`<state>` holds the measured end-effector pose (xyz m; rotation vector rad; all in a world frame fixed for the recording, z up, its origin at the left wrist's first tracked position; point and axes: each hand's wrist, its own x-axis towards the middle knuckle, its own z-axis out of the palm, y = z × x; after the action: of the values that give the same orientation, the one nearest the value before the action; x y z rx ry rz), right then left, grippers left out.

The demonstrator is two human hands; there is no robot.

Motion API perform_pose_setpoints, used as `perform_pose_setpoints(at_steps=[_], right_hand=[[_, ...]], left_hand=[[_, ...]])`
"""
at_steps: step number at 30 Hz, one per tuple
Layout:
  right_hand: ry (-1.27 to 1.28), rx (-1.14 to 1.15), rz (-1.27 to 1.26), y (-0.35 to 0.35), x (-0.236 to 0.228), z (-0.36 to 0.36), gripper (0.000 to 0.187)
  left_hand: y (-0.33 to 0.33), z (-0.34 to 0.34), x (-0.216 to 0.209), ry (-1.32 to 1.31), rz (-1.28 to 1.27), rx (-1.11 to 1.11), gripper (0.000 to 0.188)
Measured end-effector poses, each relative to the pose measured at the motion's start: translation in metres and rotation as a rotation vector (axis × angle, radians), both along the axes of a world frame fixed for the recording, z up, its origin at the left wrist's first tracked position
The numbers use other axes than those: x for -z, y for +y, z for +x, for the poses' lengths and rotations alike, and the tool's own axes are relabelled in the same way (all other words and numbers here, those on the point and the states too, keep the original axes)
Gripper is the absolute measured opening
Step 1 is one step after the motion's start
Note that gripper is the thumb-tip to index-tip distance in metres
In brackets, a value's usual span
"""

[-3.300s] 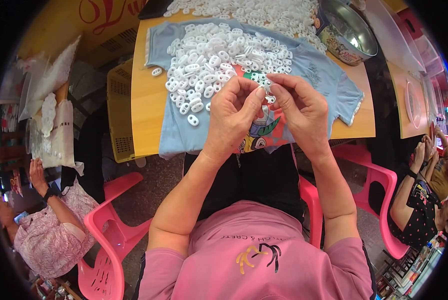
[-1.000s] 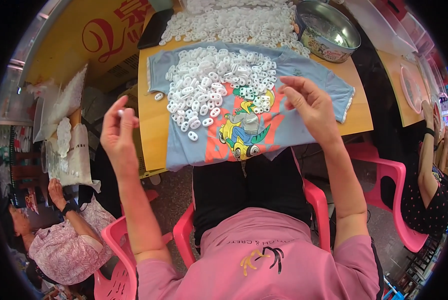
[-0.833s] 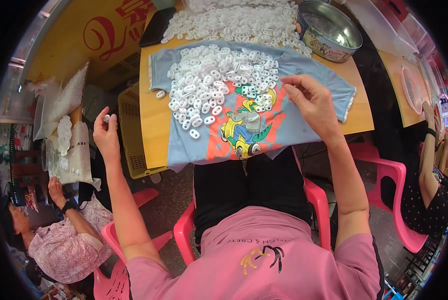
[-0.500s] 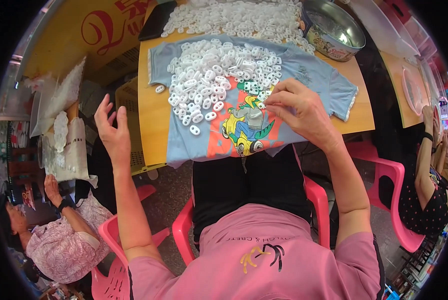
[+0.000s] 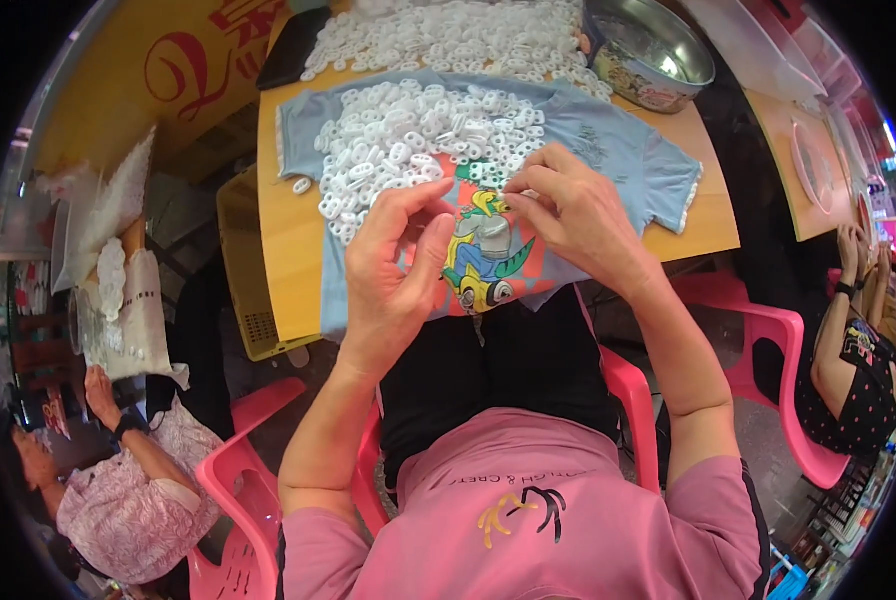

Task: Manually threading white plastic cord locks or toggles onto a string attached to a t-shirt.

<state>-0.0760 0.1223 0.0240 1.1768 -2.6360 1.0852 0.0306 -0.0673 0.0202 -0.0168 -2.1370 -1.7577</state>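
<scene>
A light blue T-shirt [image 5: 578, 135] with a colourful cartoon print [image 5: 488, 255] lies spread over the table's near part. On it is a heap of small white oval plastic pieces [image 5: 388, 140], each with two holes. My left hand [image 5: 393, 275] hovers over the shirt near the heap, thumb and fingers apart, nothing visible between them. Just right of the print's top, my right hand [image 5: 583, 220] is closed in a pinch. Whatever sits between those fingertips is too small and covered to name. A gap separates the two hands.
Beyond the shirt, a second white heap [image 5: 448, 40] covers the wooden table [image 5: 288, 240]. A round metal tin [image 5: 658, 60] stands far right, and a dark flat object [image 5: 293, 50] lies far left. A yellow crate [image 5: 253, 270] is beside the table. One person [image 5: 133, 480] sits left, another [image 5: 848, 390] right.
My left hand has swung in from left of the table to over the shirt, close to the right hand. My right hand stays pinched in nearly the same place.
</scene>
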Motion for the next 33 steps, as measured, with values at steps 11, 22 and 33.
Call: perform_pose_setpoints(at_steps=[11, 22, 33], right_hand=[[-0.872, -0.043, -0.549, 0.010, -0.003, 0.029, 0.019], [-0.124, 0.225, -0.257, 0.085, 0.000, -0.027, 0.009], [0.280, 0.070, 0.206, 0.100, -0.002, -0.051, 0.010]], left_hand=[[0.043, -0.011, 0.000, -0.194, 0.324, 0.071, 0.013], [0.059, -0.026, 0.018, -0.175, 0.493, 0.187, 0.012], [0.058, -0.026, 0.021, -0.182, 0.468, 0.201, 0.012]])
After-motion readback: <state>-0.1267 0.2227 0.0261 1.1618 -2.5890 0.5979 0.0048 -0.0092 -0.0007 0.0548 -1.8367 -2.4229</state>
